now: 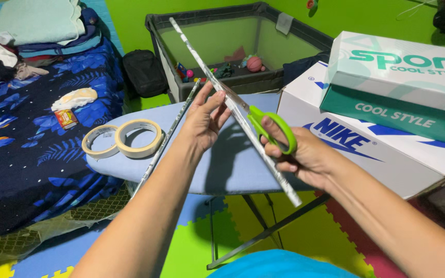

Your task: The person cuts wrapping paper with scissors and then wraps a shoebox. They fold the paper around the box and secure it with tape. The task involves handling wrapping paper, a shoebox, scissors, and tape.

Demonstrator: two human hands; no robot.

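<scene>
My right hand (305, 157) grips green-handled scissors (274, 126), whose blades point up and left along a long, thin silvery strip (204, 64). The strip runs diagonally from the upper left down past my right hand to its end (294, 198). My left hand (204, 121) pinches the strip just above the blades, fingers spread. A second thin strip (168, 139) hangs off the light blue ironing board (233, 164) below my hands.
Two rolls of masking tape (122, 138) lie on the board's left end. Two stacked shoe boxes (387, 103) stand at the right. A bed with dark floral cover (27, 154) is at left, a grey playpen (222, 46) behind, foam mats on the floor.
</scene>
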